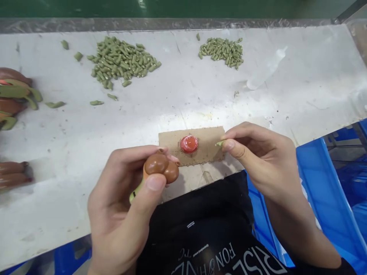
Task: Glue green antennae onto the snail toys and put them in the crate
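Observation:
My left hand (123,206) grips a glossy brown rounded object (160,166) with a green and yellow part (135,192) running down between the fingers. My right hand (258,160) pinches a small green piece (220,143) between thumb and forefinger, just beside a rectangle of cardboard (206,147). A shiny red blob (189,144) sits in the middle of the cardboard, which lies on a white metal table (177,103). Behind my hands are two piles of small green rod-shaped pieces (122,61) (222,53).
Brown and green objects (11,91) lie at the far left, with brown rods (13,175) below them. A translucent plastic item (266,68) lies on the table at the right. A blue plastic crate (323,183) stands below the table's right edge, and my black printed shirt (195,240) fills the bottom.

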`<state>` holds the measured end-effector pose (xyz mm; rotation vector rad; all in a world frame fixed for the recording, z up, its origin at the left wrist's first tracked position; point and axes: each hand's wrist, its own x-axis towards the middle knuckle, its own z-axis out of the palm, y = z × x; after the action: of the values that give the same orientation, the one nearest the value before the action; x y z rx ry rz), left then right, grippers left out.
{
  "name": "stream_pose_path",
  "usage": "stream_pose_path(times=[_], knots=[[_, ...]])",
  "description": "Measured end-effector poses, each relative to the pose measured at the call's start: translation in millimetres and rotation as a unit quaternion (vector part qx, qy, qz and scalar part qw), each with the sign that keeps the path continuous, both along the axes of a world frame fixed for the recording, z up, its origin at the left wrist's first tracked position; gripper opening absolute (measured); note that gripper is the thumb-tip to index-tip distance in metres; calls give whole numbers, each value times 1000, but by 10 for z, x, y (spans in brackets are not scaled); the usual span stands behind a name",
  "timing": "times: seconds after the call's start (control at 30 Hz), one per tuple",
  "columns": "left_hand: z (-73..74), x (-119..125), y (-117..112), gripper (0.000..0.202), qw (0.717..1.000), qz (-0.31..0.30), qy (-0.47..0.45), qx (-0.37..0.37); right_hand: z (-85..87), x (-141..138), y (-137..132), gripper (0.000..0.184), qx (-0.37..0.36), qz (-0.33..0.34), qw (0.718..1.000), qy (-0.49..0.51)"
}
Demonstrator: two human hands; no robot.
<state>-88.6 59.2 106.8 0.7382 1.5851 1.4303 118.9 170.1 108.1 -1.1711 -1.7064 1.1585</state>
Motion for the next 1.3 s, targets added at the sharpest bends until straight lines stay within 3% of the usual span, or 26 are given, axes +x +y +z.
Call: stream_pose_path(times=[0.1,0.33,0.6,0.83,0.97,1.1,1.3], knots=[[-106,60,14,16,999,14,7,47,-25,-65,13,5,-35,-5,999,5],[-219,45,-18,14,997,-15,-33,66,-27,-237,65,8,-93,9,994,52],[-200,85,-35,14,999,-10,-6,41,10,-318,16,12,50,44,996,-57],[-156,76,-41,15,999,-16,38,35,22,-348,-3,13,65,45,994,-72],[-149,75,-29,15,998,-43,9,49,67,-351,-66,11,-26,-6,998,49],[-159,97,21,19,992,-86,-9,89,91,-340,-149,5,-154,37,978,135],[-184,120,54,26,987,-110,6,119,81,-359,-226,6,-178,22,974,140]])
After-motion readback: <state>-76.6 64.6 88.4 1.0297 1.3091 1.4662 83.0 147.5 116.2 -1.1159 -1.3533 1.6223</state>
